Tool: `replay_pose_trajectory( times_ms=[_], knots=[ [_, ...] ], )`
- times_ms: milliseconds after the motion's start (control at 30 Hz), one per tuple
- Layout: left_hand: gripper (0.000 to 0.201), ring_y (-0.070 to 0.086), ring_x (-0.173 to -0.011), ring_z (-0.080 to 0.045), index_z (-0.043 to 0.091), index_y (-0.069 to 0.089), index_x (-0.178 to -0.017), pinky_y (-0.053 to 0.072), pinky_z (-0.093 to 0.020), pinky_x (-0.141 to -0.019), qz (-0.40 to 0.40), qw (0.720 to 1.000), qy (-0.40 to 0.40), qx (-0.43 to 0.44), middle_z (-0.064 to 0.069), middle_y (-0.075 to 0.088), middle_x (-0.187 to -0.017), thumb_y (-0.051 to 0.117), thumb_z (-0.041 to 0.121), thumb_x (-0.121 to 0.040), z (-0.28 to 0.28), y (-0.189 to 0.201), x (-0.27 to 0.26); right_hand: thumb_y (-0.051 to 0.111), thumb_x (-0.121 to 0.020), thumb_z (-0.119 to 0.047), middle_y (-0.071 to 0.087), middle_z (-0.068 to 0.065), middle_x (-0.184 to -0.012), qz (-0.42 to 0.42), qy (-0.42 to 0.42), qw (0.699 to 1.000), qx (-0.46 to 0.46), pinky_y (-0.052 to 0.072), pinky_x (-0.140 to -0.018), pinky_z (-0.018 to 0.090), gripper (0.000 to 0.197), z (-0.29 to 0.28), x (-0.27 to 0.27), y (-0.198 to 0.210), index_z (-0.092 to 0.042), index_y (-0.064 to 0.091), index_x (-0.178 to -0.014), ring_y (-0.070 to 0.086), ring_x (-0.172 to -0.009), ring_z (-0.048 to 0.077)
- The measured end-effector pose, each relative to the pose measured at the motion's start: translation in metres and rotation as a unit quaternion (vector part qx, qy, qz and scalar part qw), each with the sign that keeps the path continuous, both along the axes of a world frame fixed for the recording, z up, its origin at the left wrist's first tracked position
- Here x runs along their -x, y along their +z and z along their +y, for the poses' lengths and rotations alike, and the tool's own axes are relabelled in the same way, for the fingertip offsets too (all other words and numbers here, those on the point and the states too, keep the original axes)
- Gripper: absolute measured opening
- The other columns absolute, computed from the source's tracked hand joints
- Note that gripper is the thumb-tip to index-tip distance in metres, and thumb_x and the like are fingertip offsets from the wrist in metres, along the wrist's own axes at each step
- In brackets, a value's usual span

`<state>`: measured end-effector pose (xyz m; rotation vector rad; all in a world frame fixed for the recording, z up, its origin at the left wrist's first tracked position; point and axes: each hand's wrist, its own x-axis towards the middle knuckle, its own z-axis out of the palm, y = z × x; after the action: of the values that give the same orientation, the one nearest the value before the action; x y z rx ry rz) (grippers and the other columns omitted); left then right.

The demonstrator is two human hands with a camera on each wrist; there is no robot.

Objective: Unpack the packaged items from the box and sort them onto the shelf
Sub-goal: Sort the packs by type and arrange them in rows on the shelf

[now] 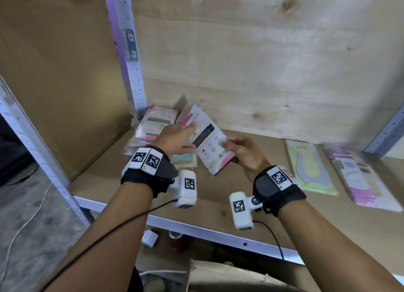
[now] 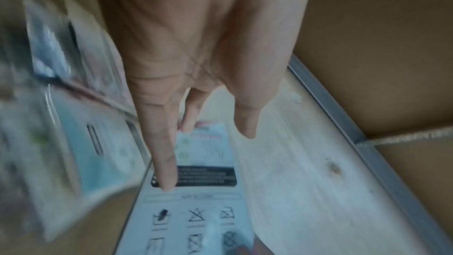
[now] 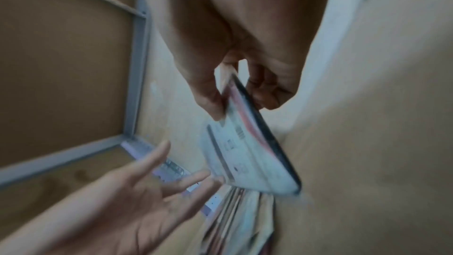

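Observation:
My right hand pinches a flat white and pink packet by its lower edge, thumb on the printed back, other fingers behind it. The packet tilts above the wooden shelf, with a black label and care icons facing me. In the right wrist view, my right hand grips the packet edge-on. My left hand has straight, spread fingers at the packet's upper left. In the left wrist view, my left hand has its index finger over the packet's black label; contact is unclear.
A stack of similar packets lies in the shelf's back left corner by the metal upright. A green packet and a pink packet lie flat at the right. A cardboard box sits below the shelf edge.

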<state>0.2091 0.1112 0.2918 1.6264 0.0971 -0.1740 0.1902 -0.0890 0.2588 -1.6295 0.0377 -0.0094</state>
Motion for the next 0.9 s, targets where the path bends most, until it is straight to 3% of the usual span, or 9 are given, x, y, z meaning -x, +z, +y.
replay_pose_trajectory(
  times_ms=[67,133,233,367,533,600,667,733,900],
  knots=[
    [0.052,0.077,-0.082,-0.025,0.022,0.057,-0.128,0.062,-0.04,-0.083,0.02,0.996,-0.016,0.085,-0.006,0.062,-0.118,0.072,0.049,-0.086,-0.019,0.003,0.0,0.069,-0.089,-0.007,0.07,0.024,-0.098,-0.084,0.003,0.994,0.072,0.051,-0.071,0.043,0.013,-0.015,0.016,0.008,-0.002,0.071,-0.1,0.065,-0.082,0.035],
    [0.057,0.077,-0.075,-0.023,0.021,0.057,-0.125,0.061,-0.044,-0.086,0.036,0.988,-0.015,0.148,-0.011,0.063,-0.115,0.077,0.05,-0.08,-0.037,0.006,0.0,0.071,-0.087,-0.011,0.065,0.017,-0.1,-0.161,0.013,0.972,0.17,0.051,-0.076,0.037,0.013,-0.03,0.031,0.012,-0.016,0.074,-0.098,0.062,-0.086,0.027],
    [0.026,0.077,-0.088,-0.028,0.012,0.062,-0.104,0.063,-0.043,-0.078,0.016,0.983,0.011,0.182,-0.016,0.072,-0.105,0.073,0.03,-0.089,-0.063,0.005,0.002,0.079,-0.081,-0.02,0.054,0.001,-0.11,-0.206,0.038,0.938,0.276,0.045,-0.086,0.019,0.029,-0.054,0.05,0.013,-0.028,0.073,-0.109,0.052,-0.103,0.008],
    [0.003,0.074,-0.081,-0.019,0.015,0.062,-0.097,0.061,-0.027,-0.056,-0.005,0.992,0.007,0.129,-0.007,0.074,-0.093,0.06,0.012,-0.098,-0.091,-0.01,0.003,0.08,-0.079,-0.037,0.05,-0.003,-0.123,-0.161,0.059,0.956,0.24,0.043,-0.083,0.005,0.035,-0.092,0.067,0.006,-0.035,0.07,-0.112,0.045,-0.113,-0.01],
    [0.016,0.074,-0.096,-0.023,0.013,0.063,-0.113,0.063,-0.035,-0.077,0.005,0.987,-0.143,0.072,-0.01,0.075,-0.108,0.062,0.018,-0.098,-0.126,-0.023,0.01,0.071,-0.088,-0.039,0.063,-0.002,-0.12,-0.09,-0.099,0.966,0.22,0.052,-0.087,0.029,0.036,-0.136,0.065,-0.005,-0.022,0.062,-0.118,0.061,-0.11,0.014],
    [0.018,0.074,-0.094,-0.022,0.012,0.065,-0.114,0.062,-0.035,-0.081,0.007,0.981,-0.177,0.076,-0.01,0.076,-0.108,0.062,0.02,-0.097,-0.138,-0.026,0.013,0.07,-0.09,-0.036,0.073,-0.002,-0.108,-0.017,-0.035,0.986,0.164,0.055,-0.08,0.03,0.033,-0.15,0.066,-0.009,-0.019,0.061,-0.117,0.069,-0.103,0.02],
    [0.017,0.075,-0.091,-0.02,0.012,0.066,-0.112,0.062,-0.034,-0.082,0.012,0.979,-0.192,0.066,-0.007,0.077,-0.103,0.063,0.019,-0.097,-0.15,-0.029,0.015,0.067,-0.093,-0.026,0.075,0.006,-0.107,0.028,0.031,0.994,0.105,0.056,-0.088,0.042,0.032,-0.16,0.069,-0.013,-0.009,0.059,-0.119,0.071,-0.104,0.027],
    [0.014,0.075,-0.087,-0.016,0.013,0.068,-0.109,0.062,-0.029,-0.079,0.005,0.981,-0.183,0.065,-0.003,0.078,-0.097,0.064,0.019,-0.096,-0.157,-0.031,0.013,0.066,-0.094,-0.016,0.074,0.014,-0.112,0.027,0.051,0.996,0.072,0.051,-0.1,0.051,0.031,-0.168,0.071,-0.012,-0.003,0.058,-0.12,0.07,-0.106,0.032],
    [0.017,0.074,-0.076,-0.014,0.013,0.072,-0.101,0.058,-0.032,-0.077,-0.038,0.992,-0.046,0.113,-0.001,0.078,-0.086,0.071,0.026,-0.09,-0.15,-0.028,-0.005,0.065,-0.094,-0.014,0.074,0.012,-0.112,0.024,0.102,0.991,0.088,0.056,-0.093,0.044,0.027,-0.187,0.079,-0.005,-0.008,0.062,-0.12,0.072,-0.103,0.03]
  ],
)
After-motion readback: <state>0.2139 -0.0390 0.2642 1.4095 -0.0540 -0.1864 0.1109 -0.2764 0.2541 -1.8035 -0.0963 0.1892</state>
